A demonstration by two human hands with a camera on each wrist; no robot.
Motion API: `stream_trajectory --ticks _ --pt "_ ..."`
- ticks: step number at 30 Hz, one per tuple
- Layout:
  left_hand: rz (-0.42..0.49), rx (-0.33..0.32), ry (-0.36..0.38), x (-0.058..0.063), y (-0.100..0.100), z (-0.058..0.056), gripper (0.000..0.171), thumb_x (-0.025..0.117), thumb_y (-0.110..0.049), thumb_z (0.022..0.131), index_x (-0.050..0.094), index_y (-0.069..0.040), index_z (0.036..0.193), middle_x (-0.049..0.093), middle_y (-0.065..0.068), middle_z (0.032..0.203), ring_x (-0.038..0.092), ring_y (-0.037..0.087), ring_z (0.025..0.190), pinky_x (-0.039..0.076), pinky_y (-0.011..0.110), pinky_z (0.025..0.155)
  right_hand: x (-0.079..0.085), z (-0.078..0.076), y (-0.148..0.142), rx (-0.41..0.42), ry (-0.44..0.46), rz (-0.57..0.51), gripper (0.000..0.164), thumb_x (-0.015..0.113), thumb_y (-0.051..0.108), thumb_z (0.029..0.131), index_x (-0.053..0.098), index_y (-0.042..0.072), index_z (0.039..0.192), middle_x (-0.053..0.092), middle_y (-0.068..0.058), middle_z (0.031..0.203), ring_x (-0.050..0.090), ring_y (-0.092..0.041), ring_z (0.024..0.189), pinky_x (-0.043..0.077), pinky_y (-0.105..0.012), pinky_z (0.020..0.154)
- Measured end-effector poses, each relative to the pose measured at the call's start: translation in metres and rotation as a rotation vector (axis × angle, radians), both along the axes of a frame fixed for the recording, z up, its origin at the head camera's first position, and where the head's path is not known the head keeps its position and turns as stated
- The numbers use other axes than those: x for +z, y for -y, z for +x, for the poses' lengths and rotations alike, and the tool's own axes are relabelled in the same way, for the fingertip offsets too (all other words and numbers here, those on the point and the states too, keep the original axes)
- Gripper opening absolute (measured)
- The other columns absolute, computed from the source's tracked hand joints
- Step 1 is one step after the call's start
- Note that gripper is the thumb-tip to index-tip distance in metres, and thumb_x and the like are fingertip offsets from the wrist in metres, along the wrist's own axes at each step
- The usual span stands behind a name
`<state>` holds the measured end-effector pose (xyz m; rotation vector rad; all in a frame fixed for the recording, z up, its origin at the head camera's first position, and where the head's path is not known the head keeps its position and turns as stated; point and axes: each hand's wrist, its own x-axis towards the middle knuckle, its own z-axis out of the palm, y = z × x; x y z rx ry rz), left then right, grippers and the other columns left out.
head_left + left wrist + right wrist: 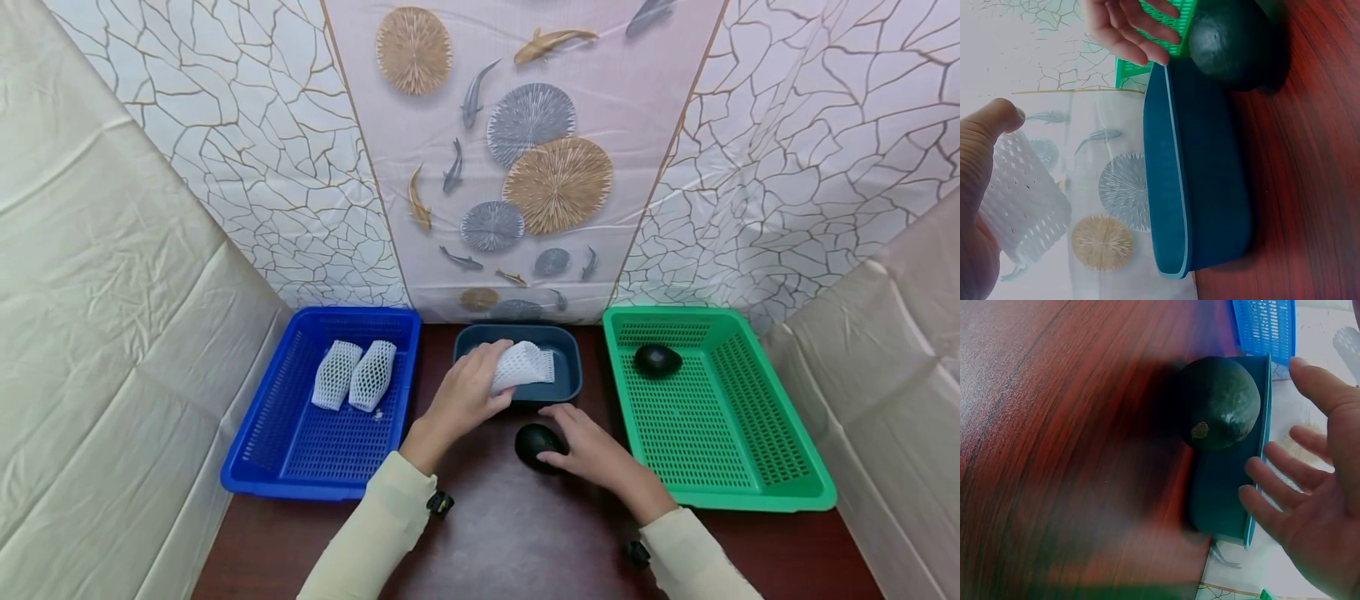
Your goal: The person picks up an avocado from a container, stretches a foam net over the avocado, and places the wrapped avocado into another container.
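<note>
My left hand [468, 387] grips a white foam net sleeve [519, 367] between thumb and fingers, up over the dark teal tray [465, 333]. In the left wrist view the sleeve [1025, 197] looks limp, with its far end hanging down. A dark avocado [534, 446] lies on the table just in front of the tray. Beside it is my right hand [592, 450], fingers spread and thumb overlapping the fruit in the head view. The right wrist view has the avocado [1222, 406], stem scar showing, with a gap between it and the right hand [1310, 487].
At the left stands a blue basket [322, 487] holding two white net-covered pieces [354, 375]. A green basket [757, 500] at the right holds another dark avocado [657, 360]. Behind them rises a patterned cloth backdrop [517, 275]; pale cloth walls flank both sides.
</note>
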<state>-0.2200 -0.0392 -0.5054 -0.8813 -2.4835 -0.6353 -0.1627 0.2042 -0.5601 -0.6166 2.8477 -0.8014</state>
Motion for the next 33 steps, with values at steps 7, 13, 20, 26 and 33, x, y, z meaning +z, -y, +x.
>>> stream_trajectory --ticks 7,13,20,26,33 --pt "-0.04 -0.021 -0.019 -0.004 0.002 0.002 0.071 0.082 -0.029 0.087 0.048 -0.007 0.146 0.065 0.012 0.133 0.065 0.025 0.115 0.055 0.043 0.1 -0.007 -0.003 0.001 -0.007 0.119 0.027 0.074 0.083 0.038 0.087 0.051 0.007 0.147 0.054 -0.014 0.147 0.054 -0.029 0.133 0.048 -0.049 0.108" --pt "-0.047 -0.031 -0.051 -0.008 0.001 0.001 0.071 0.082 -0.026 0.087 0.048 -0.006 0.146 0.065 0.013 0.133 0.065 0.026 0.117 0.055 0.044 0.099 -0.017 -0.005 0.003 -0.006 0.147 0.0 0.079 0.085 0.035 0.085 0.049 0.005 0.148 0.054 -0.016 0.146 0.054 -0.031 0.132 0.047 -0.051 0.107" --pt "-0.054 -0.034 -0.07 -0.009 0.0 0.002 0.07 0.082 -0.026 0.087 0.048 -0.007 0.146 0.065 0.013 0.131 0.066 0.026 0.114 0.056 0.043 0.098 -0.028 -0.005 0.003 -0.015 0.171 0.01 0.081 0.088 0.031 0.083 0.048 0.006 0.149 0.054 -0.017 0.146 0.054 -0.032 0.133 0.047 -0.05 0.108" --pt "-0.073 -0.025 -0.053 -0.009 0.001 0.005 0.071 0.082 -0.028 0.087 0.048 -0.006 0.146 0.065 0.012 0.131 0.066 0.026 0.113 0.056 0.042 0.098 -0.033 -0.004 0.004 -0.018 0.172 -0.004 0.077 0.086 0.025 0.086 0.047 0.003 0.149 0.053 -0.019 0.147 0.053 -0.035 0.135 0.046 -0.052 0.109" --pt "-0.069 -0.02 -0.044 -0.011 0.001 0.006 0.073 0.083 -0.028 0.087 0.047 -0.007 0.147 0.064 0.012 0.133 0.066 0.025 0.114 0.055 0.042 0.099 -0.032 -0.002 0.005 -0.006 0.149 -0.035 0.07 0.082 0.016 0.089 0.047 0.002 0.148 0.053 -0.019 0.146 0.054 -0.033 0.134 0.047 -0.052 0.108"
